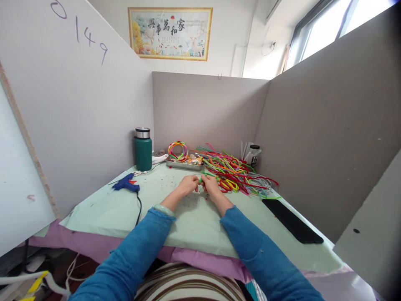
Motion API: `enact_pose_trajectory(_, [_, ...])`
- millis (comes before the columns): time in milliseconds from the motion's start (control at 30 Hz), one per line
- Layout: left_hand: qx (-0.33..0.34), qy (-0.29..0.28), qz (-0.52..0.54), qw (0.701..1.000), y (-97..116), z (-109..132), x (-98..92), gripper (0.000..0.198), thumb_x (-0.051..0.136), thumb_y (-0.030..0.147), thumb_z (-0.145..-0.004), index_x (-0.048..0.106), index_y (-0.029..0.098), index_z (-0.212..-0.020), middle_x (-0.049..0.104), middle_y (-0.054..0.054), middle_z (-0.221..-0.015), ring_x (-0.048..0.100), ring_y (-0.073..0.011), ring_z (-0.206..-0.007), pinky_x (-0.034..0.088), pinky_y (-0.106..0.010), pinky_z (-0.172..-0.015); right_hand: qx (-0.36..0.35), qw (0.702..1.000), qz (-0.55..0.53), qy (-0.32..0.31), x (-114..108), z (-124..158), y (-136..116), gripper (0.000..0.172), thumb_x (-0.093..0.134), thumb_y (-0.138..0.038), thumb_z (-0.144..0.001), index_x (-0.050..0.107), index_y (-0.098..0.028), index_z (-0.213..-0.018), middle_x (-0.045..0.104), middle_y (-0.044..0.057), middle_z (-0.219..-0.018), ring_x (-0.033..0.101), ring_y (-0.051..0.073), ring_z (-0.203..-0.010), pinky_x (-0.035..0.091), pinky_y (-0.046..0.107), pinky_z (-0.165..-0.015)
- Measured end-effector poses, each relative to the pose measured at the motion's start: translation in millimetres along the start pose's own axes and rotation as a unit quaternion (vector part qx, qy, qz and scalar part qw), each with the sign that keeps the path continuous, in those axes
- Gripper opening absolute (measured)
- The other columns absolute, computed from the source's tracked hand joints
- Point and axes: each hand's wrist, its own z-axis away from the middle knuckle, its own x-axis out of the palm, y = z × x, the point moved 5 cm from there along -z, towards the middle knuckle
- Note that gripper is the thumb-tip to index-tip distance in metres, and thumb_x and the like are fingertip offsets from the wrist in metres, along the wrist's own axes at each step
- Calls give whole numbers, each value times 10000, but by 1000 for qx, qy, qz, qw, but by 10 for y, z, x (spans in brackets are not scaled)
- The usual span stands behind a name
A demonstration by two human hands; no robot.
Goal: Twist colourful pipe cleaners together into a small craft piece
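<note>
My left hand (pixel 188 184) and my right hand (pixel 210 186) meet over the middle of the table, fingertips almost touching. Pinched between them is a green pipe cleaner (pixel 200 180), mostly covered by the fingers. Its shape inside the grip is too small to make out. Just beyond my right hand spreads a loose heap of coloured pipe cleaners (pixel 232 167) in red, green, orange, yellow and grey. Behind my hands stands a metal tray (pixel 184 166) with small pieces in it, and a ring of bundled coloured pipe cleaners (pixel 178 150) leans there.
On the left lie a blue glue gun (pixel 127 183) with its cord and, farther back, a green bottle (pixel 143 150). A black phone (pixel 293 220) rests at the right edge. A black-lidded jar (pixel 254 155) stands behind the heap. Grey partitions (pixel 209 108) enclose the table.
</note>
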Motion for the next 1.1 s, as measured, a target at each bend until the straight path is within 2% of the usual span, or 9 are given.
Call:
enact_pose_trajectory(300, [15, -5, -10, 1000, 36, 7, -4, 352, 350, 331, -813, 633, 134, -744, 662, -23, -630, 527, -124, -578, 355, -216, -543, -6, 1000, 0, 2, -6, 9, -30, 264, 500, -367, -755, 437, -190, -570, 406, -47, -439, 313, 73, -360, 227, 216, -352])
enact_pose_trajectory(500, [20, 0, -20, 1000, 33, 9, -5, 304, 373, 276, -776, 642, 138, -747, 669, -20, -649, 526, -123, -585, 347, -216, -548, 3, 1000, -16, -3, -1, 18, -31, 247, 511, -353, -752, 435, -192, -581, 428, -42, -457, 322, 76, -366, 224, 220, -350])
enact_pose_trajectory(1100, [14, -4, -39, 999, 100, 49, -36, 310, 380, 270, -781, 616, 137, -632, 646, -28, -636, 526, -132, -601, 347, -218, -563, 3, 1000, -22, -6, 2, 32, -47, 253, 515, -355, -743, 429, -192, -569, 414, -46, -442, 317, 73, -354, 219, 218, -346])
